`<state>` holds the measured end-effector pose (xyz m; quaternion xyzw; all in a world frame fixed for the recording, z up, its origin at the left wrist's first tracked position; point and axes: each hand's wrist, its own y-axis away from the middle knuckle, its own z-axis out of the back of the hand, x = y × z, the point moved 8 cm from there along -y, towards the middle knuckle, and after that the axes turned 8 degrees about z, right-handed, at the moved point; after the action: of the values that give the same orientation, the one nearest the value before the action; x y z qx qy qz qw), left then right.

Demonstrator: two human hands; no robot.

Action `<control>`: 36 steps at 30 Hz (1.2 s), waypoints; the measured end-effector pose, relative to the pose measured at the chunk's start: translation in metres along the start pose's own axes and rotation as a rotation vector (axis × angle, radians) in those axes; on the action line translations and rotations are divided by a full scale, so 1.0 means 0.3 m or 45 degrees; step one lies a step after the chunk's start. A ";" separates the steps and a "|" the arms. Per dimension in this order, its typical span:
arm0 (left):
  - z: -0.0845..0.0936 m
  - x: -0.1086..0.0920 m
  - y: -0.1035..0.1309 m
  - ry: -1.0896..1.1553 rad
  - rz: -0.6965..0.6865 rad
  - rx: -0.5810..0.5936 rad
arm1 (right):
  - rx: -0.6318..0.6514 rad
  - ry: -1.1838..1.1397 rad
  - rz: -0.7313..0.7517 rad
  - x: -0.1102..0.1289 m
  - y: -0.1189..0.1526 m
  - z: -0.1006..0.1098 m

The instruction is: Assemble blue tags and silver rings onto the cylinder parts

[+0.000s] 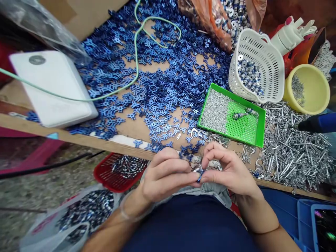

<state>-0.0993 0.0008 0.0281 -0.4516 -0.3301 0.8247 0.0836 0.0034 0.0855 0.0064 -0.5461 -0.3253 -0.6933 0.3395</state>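
Near the table's front edge, my left hand [168,171] and my right hand [227,169] meet with their fingertips close together. Between them is a small blue metal piece [200,174] with a silvery part against it. The fingers of my left hand are closed on the blue piece from the left. On the other side, my right thumb and index finger pinch at the same piece. Fingertips cover much of it, so its full shape is hidden. Loose blue three-armed pieces [162,119] lie spread over the table just beyond my hands.
A green tray [258,134] of tiny silver parts stands right of centre, with a white basket [273,66] behind it. Silver pins [288,150] are heaped at the right beside a yellow bowl [324,91]. A cable [136,52] crosses a white box [52,87] at left.
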 end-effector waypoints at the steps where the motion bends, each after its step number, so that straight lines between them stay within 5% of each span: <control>1: -0.002 0.004 -0.002 0.061 0.036 -0.011 | -0.036 -0.044 0.036 -0.001 0.005 0.003; 3: -0.007 0.035 -0.003 0.317 0.223 -0.058 | -0.145 -0.014 0.152 0.012 0.017 0.022; 6: -0.079 0.130 0.035 0.854 0.801 0.000 | -0.273 0.299 0.405 0.073 0.042 0.052; 8: -0.160 0.157 0.081 1.131 1.165 0.209 | -0.240 0.545 0.577 0.121 0.053 0.048; 10: -0.212 0.147 0.109 1.266 1.342 0.452 | -0.137 0.727 0.711 0.156 0.059 0.030; 16: -0.206 0.114 0.046 1.096 1.141 0.828 | 0.089 0.906 0.924 0.205 0.076 -0.012; 20: -0.186 0.097 -0.001 0.874 0.911 0.879 | 0.151 0.910 0.859 0.199 0.071 0.005; 22: -0.181 0.109 0.002 0.815 0.937 0.824 | 0.030 0.838 0.738 0.168 0.055 0.084; 27: -0.173 0.159 0.029 0.826 1.115 0.559 | -0.974 0.956 0.172 -0.026 0.071 0.506; 32: -0.191 0.184 0.053 0.998 1.272 0.430 | -0.680 1.486 -0.075 -0.186 -0.029 0.628; 36: -0.186 0.218 0.076 1.122 1.281 0.245 | -0.649 1.316 0.035 -0.174 -0.032 0.590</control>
<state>-0.0888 0.0381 -0.0521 -0.8349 0.0602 0.5277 -0.1441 0.0995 0.2423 -0.0115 -0.2052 0.0674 -0.9222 0.3209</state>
